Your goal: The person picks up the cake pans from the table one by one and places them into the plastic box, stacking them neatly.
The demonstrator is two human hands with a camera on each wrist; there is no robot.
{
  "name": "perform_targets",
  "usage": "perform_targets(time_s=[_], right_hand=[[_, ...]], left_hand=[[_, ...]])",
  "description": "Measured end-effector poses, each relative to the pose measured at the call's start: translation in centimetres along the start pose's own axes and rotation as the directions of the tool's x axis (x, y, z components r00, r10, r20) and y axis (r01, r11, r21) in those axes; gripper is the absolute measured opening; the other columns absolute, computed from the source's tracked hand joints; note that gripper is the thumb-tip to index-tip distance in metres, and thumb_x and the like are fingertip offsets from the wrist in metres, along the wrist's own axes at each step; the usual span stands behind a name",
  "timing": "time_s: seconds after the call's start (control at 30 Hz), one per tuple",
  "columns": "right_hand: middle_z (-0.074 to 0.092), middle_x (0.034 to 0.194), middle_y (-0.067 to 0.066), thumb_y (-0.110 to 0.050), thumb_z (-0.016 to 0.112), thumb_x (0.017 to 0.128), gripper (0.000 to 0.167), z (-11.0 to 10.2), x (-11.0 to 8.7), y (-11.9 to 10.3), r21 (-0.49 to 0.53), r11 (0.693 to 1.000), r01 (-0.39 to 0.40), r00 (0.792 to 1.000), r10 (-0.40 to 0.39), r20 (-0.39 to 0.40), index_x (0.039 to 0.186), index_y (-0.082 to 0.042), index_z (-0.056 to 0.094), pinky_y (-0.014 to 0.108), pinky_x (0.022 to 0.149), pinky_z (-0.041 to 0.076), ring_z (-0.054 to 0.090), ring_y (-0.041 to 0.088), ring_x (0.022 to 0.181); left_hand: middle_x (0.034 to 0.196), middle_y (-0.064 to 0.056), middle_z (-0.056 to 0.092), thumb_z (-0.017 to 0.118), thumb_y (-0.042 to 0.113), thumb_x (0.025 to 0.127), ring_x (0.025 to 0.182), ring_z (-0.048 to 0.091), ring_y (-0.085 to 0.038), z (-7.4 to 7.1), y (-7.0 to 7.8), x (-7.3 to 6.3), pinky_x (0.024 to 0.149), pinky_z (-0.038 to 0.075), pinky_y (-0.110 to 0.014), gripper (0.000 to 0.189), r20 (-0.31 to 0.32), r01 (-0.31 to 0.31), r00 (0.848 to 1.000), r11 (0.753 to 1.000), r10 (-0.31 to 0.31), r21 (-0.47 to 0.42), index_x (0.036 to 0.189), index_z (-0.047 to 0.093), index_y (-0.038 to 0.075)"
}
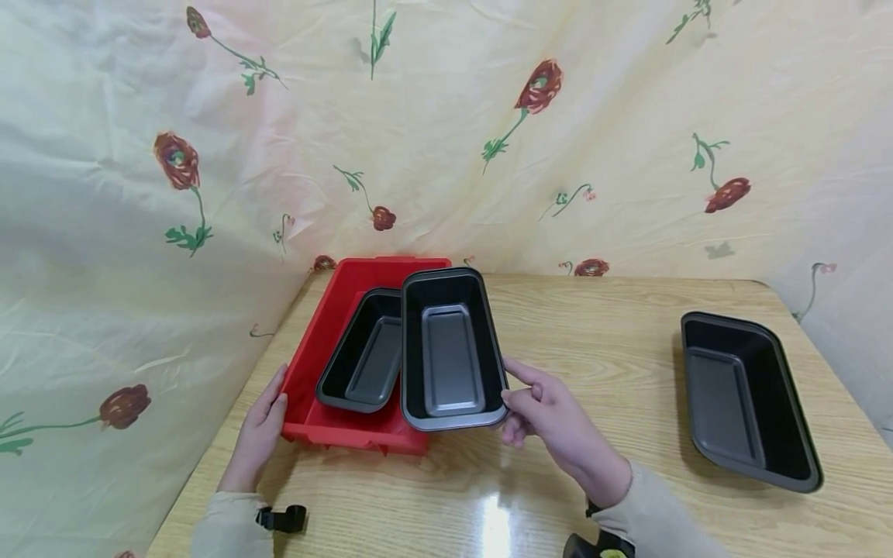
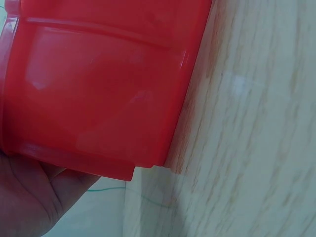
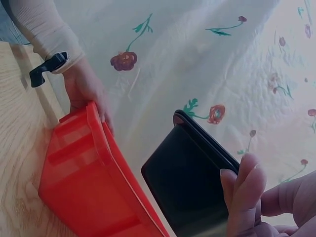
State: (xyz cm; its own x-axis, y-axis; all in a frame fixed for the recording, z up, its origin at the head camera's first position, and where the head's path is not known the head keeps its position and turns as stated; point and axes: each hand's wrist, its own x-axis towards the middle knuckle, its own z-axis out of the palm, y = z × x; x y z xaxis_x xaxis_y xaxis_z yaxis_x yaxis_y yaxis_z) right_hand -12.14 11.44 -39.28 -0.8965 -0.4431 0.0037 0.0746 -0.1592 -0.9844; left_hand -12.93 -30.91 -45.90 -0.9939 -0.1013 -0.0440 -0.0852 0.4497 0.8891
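Observation:
My right hand [image 1: 554, 422] pinches the near right rim of a dark loaf pan [image 1: 452, 360], thumb above and fingers below. In the right wrist view that loaf pan [image 3: 190, 173] is raised beside a red plastic bin [image 3: 94, 173]. The head view has it overlapping the right side of the red bin [image 1: 356, 438]. A second dark loaf pan [image 1: 373, 364] lies inside the bin, its right edge hidden by the held one. My left hand [image 1: 258, 434] grips the bin's near left side, with the thumb on the rim; in the left wrist view the palm [image 2: 24, 197] is against the red wall.
A third dark loaf pan [image 1: 739, 411] sits on the right side of the wooden table [image 1: 593, 325]. Flowered cloth [image 1: 446, 139] hangs behind the table and along its left side. Dark camera straps circle both wrists.

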Motion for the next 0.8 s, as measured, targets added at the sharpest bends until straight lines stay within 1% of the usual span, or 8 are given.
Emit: perform_targets(time_s=[0.1, 0.2, 0.43, 0.63, 0.67, 0.8], right_hand=[[0.067, 0.064, 0.001, -0.002, 0.045, 0.098, 0.063, 0.2, 0.3, 0.1, -0.001, 1.000, -0.009, 1.000, 0.009, -0.004, 0.151, 0.010, 0.014, 0.024, 0.052, 0.052, 0.062, 0.010, 0.055], [0.067, 0.064, 0.002, -0.002, 0.045, 0.098, 0.063, 0.3, 0.7, 0.3, -0.006, 1.000, -0.017, 1.000, 0.017, -0.003, 0.151, 0.010, 0.014, 0.024, 0.052, 0.052, 0.062, 0.011, 0.055], [0.068, 0.066, 0.002, -0.002, 0.043, 0.098, 0.063, 0.7, 1.4, 0.7, -0.002, 1.000, -0.018, 1.000, 0.018, 0.010, 0.151, 0.010, 0.013, 0.023, 0.052, 0.051, 0.062, 0.010, 0.055], [0.066, 0.062, -0.001, -0.003, 0.043, 0.098, 0.062, 1.3, 1.9, 0.9, 0.003, 1.000, -0.029, 0.999, 0.029, 0.013, 0.151, 0.011, 0.013, 0.022, 0.052, 0.051, 0.062, 0.009, 0.054], [0.066, 0.062, -0.001, -0.002, 0.043, 0.098, 0.062, 1.3, 2.0, 1.0, 0.005, 1.000, -0.031, 0.999, 0.031, 0.014, 0.151, 0.010, 0.013, 0.022, 0.052, 0.051, 0.062, 0.009, 0.054], [0.067, 0.064, 0.000, -0.002, 0.043, 0.097, 0.062, 1.7, 2.3, 1.1, 0.012, 0.999, -0.036, 0.999, 0.036, 0.016, 0.152, 0.008, 0.015, 0.022, 0.052, 0.051, 0.062, 0.009, 0.054]], left_hand=[[0.161, -0.010, 0.019, 0.032, 0.024, 0.107, 0.142, 0.025, -0.035, 0.0, 0.0, 0.0, 0.105, 0.034, -0.040, 0.052, 0.001, -0.002, 1.000, 1.000, 0.002, -0.005, 0.157, 0.017, 0.024], [0.161, -0.010, 0.019, 0.032, 0.024, 0.107, 0.142, 0.024, -0.034, 0.0, 0.0, 0.0, 0.106, 0.033, -0.042, 0.052, 0.003, -0.002, 1.000, 1.000, 0.002, -0.010, 0.157, 0.017, 0.024], [0.161, -0.009, 0.019, 0.033, 0.023, 0.107, 0.142, 0.024, -0.033, -0.1, 0.0, 0.0, 0.104, 0.035, -0.036, 0.053, 0.002, -0.002, 1.000, 1.000, 0.002, -0.019, 0.157, 0.017, 0.025], [0.161, -0.009, 0.018, 0.033, 0.023, 0.107, 0.143, 0.024, -0.033, -0.1, -0.1, 0.0, 0.106, 0.034, -0.038, 0.052, 0.006, -0.007, 1.000, 1.000, 0.007, -0.025, 0.157, 0.017, 0.026], [0.161, -0.009, 0.018, 0.033, 0.023, 0.107, 0.143, 0.023, -0.033, -0.1, -0.2, 0.1, 0.106, 0.033, -0.040, 0.052, 0.006, -0.009, 1.000, 1.000, 0.009, -0.027, 0.157, 0.017, 0.025], [0.161, -0.009, 0.020, 0.033, 0.022, 0.107, 0.143, 0.024, -0.033, 0.0, -0.4, 0.2, 0.101, 0.035, -0.021, 0.052, 0.003, -0.017, 1.000, 1.000, 0.018, -0.024, 0.157, 0.019, 0.022]])
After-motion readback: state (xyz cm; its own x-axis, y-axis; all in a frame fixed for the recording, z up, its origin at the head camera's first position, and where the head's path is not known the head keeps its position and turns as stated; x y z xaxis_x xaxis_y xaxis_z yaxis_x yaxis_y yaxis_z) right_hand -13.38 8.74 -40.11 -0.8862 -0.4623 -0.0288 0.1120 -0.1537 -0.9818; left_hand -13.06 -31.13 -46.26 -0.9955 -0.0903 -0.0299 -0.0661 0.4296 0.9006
